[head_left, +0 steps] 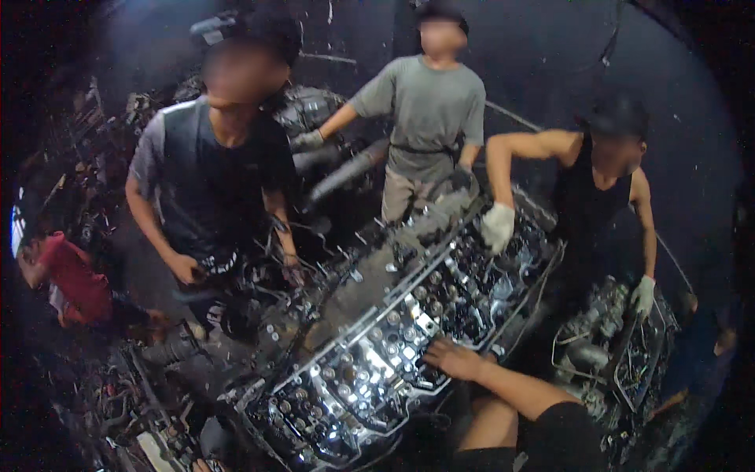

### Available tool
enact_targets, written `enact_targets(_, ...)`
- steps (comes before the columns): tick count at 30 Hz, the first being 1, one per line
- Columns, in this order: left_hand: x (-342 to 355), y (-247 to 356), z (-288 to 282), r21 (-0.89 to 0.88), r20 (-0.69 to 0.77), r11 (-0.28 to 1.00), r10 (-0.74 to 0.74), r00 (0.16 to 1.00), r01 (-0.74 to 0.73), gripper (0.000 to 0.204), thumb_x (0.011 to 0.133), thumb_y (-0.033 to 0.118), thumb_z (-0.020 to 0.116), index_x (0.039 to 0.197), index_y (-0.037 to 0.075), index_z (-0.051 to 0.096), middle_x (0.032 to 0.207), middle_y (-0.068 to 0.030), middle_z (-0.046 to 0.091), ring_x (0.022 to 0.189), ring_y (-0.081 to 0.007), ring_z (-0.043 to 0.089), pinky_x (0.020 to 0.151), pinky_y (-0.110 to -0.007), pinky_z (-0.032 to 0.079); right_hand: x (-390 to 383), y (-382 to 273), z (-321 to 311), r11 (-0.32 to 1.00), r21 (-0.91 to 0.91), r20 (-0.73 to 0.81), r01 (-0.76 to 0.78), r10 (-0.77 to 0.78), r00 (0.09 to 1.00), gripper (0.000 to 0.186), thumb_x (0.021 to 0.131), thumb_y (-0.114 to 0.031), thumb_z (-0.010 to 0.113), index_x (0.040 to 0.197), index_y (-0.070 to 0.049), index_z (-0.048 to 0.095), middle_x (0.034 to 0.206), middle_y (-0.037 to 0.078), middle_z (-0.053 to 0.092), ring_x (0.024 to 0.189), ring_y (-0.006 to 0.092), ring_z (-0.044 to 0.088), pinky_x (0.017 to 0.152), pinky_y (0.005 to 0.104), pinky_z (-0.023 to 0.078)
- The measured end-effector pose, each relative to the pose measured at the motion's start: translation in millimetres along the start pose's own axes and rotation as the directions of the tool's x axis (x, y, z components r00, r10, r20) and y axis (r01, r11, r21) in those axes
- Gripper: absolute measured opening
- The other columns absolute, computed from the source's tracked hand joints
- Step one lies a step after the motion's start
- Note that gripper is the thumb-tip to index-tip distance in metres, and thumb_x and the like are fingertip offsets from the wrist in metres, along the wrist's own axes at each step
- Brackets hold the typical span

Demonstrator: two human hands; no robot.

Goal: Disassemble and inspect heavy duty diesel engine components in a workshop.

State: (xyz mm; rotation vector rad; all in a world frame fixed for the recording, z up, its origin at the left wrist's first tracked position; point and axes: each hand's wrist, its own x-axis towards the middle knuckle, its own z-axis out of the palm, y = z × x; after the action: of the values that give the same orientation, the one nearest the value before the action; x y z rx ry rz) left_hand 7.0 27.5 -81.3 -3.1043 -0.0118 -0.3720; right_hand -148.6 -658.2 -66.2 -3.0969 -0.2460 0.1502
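Note:
A long engine cylinder head (pixel 376 358), oily and shiny with rows of round valve parts, lies slantwise in front of me on a large engine block. My right hand (pixel 454 359) comes from the lower right and rests on its near side, fingers stretched out over the metal with no tool visible in them. Only a small patch of skin, seemingly my left hand (pixel 203 466), shows at the lower edge, low on the left; its fingers are mostly cut off. Farther along the same engine, a co-worker's gloved hand (pixel 497 226) touches the top.
Three people stand around the engine: one in a dark shirt (pixel 228 173), one in a grey T-shirt (pixel 432 102), one in a black tank top (pixel 586 185). A person in red (pixel 75 275) crouches far left. Greasy engine parts (pixel 586 354) lie right; more metal parts (pixel 169 429) lie lower left.

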Motion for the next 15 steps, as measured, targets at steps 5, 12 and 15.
enact_targets(5, -11, 11, -12, -0.088, -0.085, 0.996, 0.001, 0.996, -0.009, 0.054, 0.080, 0.030, 0.060, 0.124, -0.001, 0.048, 0.118, -0.0202, 0.053, 0.108, -0.0357, 0.051, 0.092, -0.040, 0.041, 1, -3, -19, 0.998, -0.052, 0.035, -0.032, 0.034, 0.999, 0.037, 0.079, -0.012, 0.048, 0.116, -0.009, 0.054, 0.106, 0.007, 0.057, 0.107, 0.0235, 0.051, 0.097, 0.0368, 0.038)
enact_targets(12, 4, 29, 1, -0.121, -0.116, 0.989, 0.074, 0.990, -0.088, 0.050, 0.079, 0.026, 0.060, 0.123, 0.003, 0.050, 0.110, -0.0165, 0.059, 0.103, -0.0338, 0.054, 0.086, -0.039, 0.044, 1, 4, -10, 0.995, -0.092, -0.001, 0.033, -0.034, 0.999, 0.036, 0.080, -0.015, 0.048, 0.115, -0.010, 0.055, 0.106, 0.007, 0.056, 0.104, 0.0227, 0.052, 0.093, 0.0378, 0.039)
enact_targets(15, 20, 41, 24, -0.119, -0.124, 0.981, 0.138, 0.983, -0.153, 0.048, 0.078, 0.024, 0.060, 0.121, 0.004, 0.052, 0.106, -0.0157, 0.060, 0.100, -0.0337, 0.055, 0.084, -0.038, 0.045, -3, 7, -11, 0.994, -0.106, -0.036, 0.031, -0.035, 0.999, 0.034, 0.080, -0.015, 0.047, 0.112, -0.009, 0.055, 0.104, 0.007, 0.057, 0.104, 0.0229, 0.052, 0.092, 0.0378, 0.039)
